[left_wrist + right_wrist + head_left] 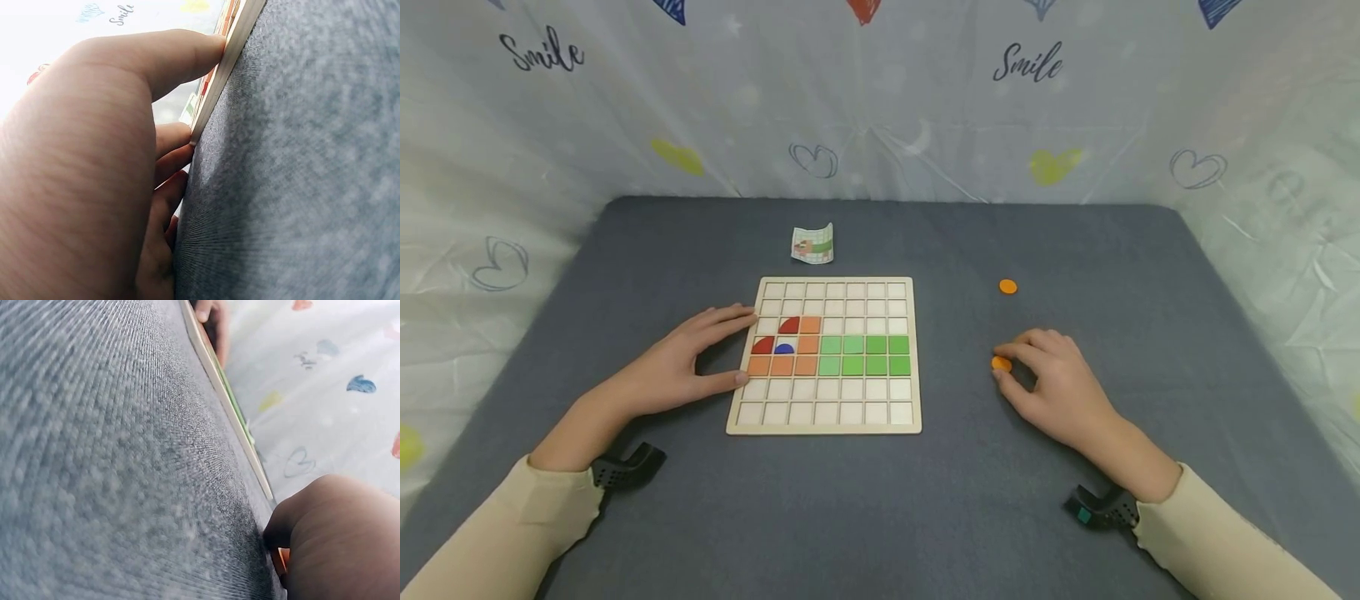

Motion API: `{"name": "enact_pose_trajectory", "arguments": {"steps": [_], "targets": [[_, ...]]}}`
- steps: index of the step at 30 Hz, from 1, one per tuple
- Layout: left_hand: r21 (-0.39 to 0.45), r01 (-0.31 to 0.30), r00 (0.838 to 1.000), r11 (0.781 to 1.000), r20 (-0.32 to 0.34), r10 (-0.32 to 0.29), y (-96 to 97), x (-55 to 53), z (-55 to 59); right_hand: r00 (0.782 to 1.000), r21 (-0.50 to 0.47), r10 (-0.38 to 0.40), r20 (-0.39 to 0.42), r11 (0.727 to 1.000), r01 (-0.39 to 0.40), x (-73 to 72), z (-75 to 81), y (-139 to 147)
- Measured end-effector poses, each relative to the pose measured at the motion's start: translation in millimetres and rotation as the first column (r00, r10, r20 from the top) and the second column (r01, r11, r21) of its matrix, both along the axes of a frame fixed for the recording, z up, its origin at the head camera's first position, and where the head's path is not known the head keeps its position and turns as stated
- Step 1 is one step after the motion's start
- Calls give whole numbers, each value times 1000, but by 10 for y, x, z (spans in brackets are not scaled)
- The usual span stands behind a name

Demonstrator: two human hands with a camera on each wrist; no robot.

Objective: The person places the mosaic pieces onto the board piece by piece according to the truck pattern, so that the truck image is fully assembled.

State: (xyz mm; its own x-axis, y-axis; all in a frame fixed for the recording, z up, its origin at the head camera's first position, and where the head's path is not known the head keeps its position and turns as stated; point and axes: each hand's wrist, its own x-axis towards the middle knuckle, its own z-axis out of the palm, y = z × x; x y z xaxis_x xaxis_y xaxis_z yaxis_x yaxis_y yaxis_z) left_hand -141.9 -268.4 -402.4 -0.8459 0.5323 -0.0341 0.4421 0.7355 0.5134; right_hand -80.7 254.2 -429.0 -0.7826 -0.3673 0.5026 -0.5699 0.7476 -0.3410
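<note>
A square wooden grid board (824, 430) lies flat on the dark grey cloth, with red, orange, green and blue pieces set in its cells. My left hand (688, 362) rests at the board's left edge, thumb and fingertips touching the rim, fingers fairly straight. The left wrist view shows that thumb (194, 53) against the board's side (234, 53). To the right of the board, my right hand (1060, 383) pinches a small orange disc (1002, 364) between thumb and index finger, low at the cloth. In the right wrist view the hand mostly hides this disc (282, 557).
A second orange disc (1008, 287) lies farther back on the right. Behind the board sits a small curled paper card (812, 245) with a printed coloured grid pattern. A pale printed curtain (880, 100) hangs along the table's back and sides.
</note>
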Motion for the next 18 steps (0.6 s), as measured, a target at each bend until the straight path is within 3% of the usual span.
{"name": "enact_pose_trajectory", "arguments": {"steps": [11,18], "targets": [[-3,-2,1000,1000,-4,2,-5,2,-1,1000,-4,14,-13,1000,-14,-29,-5,-36],[-4,-4,1000,1000,-4,4,3,-1,-9,998,-55,48,31,997,-46,-57,-4,-115]]}}
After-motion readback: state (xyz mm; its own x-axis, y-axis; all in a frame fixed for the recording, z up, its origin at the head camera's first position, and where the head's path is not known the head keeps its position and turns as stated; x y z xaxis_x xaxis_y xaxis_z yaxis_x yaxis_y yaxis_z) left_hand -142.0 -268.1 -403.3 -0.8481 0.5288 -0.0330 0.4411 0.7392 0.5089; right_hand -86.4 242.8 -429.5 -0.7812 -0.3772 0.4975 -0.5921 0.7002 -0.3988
